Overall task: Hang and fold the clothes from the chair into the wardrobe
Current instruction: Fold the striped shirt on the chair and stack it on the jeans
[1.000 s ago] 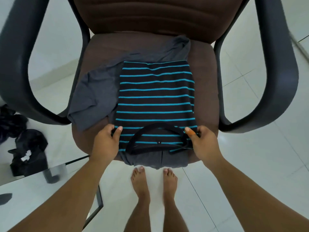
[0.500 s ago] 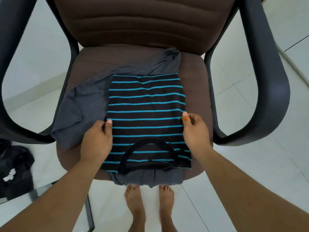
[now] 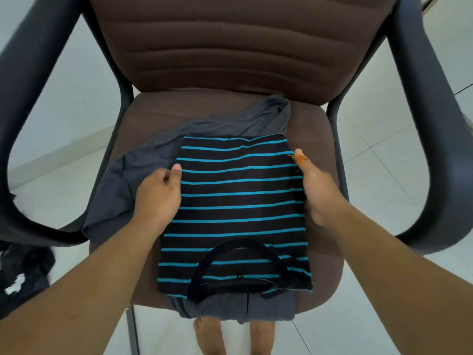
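Folded striped shirt [image 3: 238,201] on the chair seat [image 3: 320,139]
Black with blue stripes, collar nearest, lying flat atop a rumpled grey garment [image 3: 143,165].

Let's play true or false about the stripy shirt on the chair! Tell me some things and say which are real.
1. The striped shirt lies folded on the chair seat. True.
2. The stripes are red. False: they are blue on black.
3. A grey garment lies under the striped shirt. True.
4. The left hand is at one side of the shirt and the right hand at the other. True.
5. The shirt's collar is on the far edge, by the backrest. False: the collar is at the near edge, toward the person.
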